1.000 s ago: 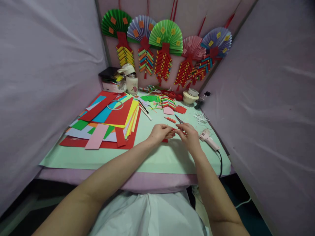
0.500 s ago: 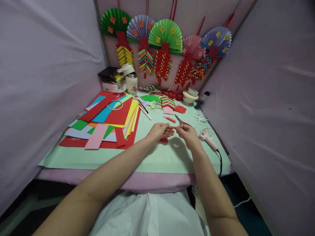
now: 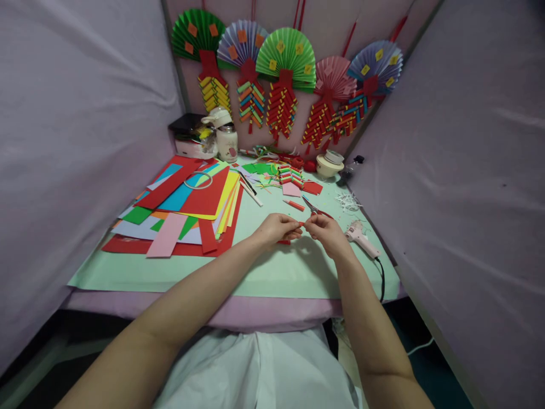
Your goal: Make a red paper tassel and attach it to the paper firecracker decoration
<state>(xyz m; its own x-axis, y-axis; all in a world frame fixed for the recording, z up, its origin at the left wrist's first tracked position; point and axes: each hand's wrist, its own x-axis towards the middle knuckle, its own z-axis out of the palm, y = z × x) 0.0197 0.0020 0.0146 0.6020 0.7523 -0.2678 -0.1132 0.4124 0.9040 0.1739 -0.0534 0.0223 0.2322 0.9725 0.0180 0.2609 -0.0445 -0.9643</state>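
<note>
From the head camera, the left hand (image 3: pixel 276 228) and right hand (image 3: pixel 327 232) meet fingertip to fingertip above the green mat (image 3: pixel 272 272), both pinched narrow on a small red paper roll (image 3: pixel 302 224) held between them; it is too small to tell whether the roll is finished or partly wound. Just below the left hand a red scrap (image 3: pixel 283 242) lies on the mat. Scissors (image 3: pixel 314 208) lie just beyond the right hand, and a red-capped pen (image 3: pixel 293 205) lies near them. A glue gun (image 3: pixel 360 238) rests to the right of the right hand, its cord running off the mat's edge. To the left, well apart from the hands, a stack of coloured paper (image 3: pixel 187 207) spreads out with a wire ring (image 3: pixel 198 180) on top. At the back stand a jar (image 3: pixel 227 142) and a tape roll (image 3: pixel 331 165), and paper fans (image 3: pixel 286 57) with firecracker strings hang on the wall.
</note>
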